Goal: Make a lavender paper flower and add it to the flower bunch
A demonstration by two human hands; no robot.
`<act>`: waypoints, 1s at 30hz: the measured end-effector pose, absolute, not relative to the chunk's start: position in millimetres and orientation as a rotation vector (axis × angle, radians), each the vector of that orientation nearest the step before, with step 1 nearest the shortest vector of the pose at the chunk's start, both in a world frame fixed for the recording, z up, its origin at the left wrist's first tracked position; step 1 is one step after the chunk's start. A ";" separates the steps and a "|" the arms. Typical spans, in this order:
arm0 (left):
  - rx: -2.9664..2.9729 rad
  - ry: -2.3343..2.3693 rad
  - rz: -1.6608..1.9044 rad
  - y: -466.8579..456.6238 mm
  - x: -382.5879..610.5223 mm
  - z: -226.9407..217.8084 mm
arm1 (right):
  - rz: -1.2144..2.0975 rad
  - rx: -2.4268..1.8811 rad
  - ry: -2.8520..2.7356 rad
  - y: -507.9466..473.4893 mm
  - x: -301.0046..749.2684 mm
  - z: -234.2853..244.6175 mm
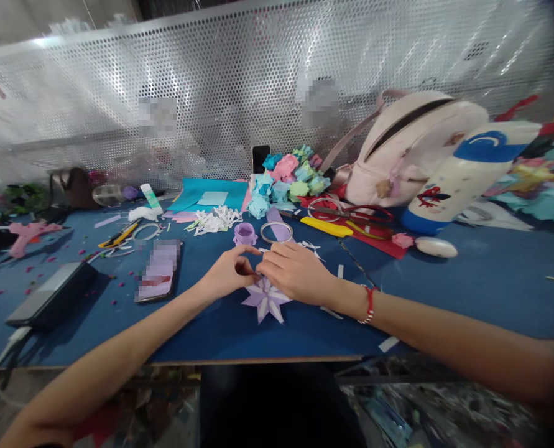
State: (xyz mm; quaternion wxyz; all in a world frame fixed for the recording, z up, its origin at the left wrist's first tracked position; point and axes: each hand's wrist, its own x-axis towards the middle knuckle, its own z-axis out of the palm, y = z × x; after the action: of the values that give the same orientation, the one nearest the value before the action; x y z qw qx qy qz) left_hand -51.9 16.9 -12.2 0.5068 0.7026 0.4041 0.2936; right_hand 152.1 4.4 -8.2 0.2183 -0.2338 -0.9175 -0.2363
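A folded paper star (268, 303), striped in purple and white, lies near the front of the blue table, its upper points covered by fingers. My left hand (230, 272) pinches the star's upper left edge between curved fingers and thumb. Across its upper right side, my right hand (300, 272) is closed with bent fingers on the paper; a red bracelet circles that wrist. Exactly what the fingertips press is hidden. Just beyond the hands are a small purple paper cup (244, 234) and a roll of tape (290, 231).
A phone (159, 270) and a black power bank (53, 294) lie to the left. Behind are white paper scraps (216, 219), crumpled coloured paper (283, 180) and a yellow cutter (326, 226). A bottle (449, 180) and pink backpack (405, 146) stand at right.
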 end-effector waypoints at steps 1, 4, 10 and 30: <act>1.696 0.967 0.708 17.4 -52.3 -12.3 | -0.702 -0.640 -2.541 3.8 152.0 -6.9; 1.695 0.955 0.711 19.6 -54.1 -10.9 | -0.754 -0.664 -2.551 1.0 151.3 -2.6; 1.717 0.994 0.754 21.5 -58.7 -3.4 | -0.631 -0.806 -2.501 3.9 154.4 -1.0; 1.758 1.022 0.861 15.3 -55.9 -1.8 | -0.193 -1.085 -2.402 65.5 203.0 -19.2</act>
State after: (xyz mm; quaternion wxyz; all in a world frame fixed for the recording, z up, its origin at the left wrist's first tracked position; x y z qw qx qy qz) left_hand -55.9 15.3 -1.8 0.4500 0.7109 0.4133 0.3483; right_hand 203.0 65.5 -19.2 0.2469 -0.3977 -0.8808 -0.0708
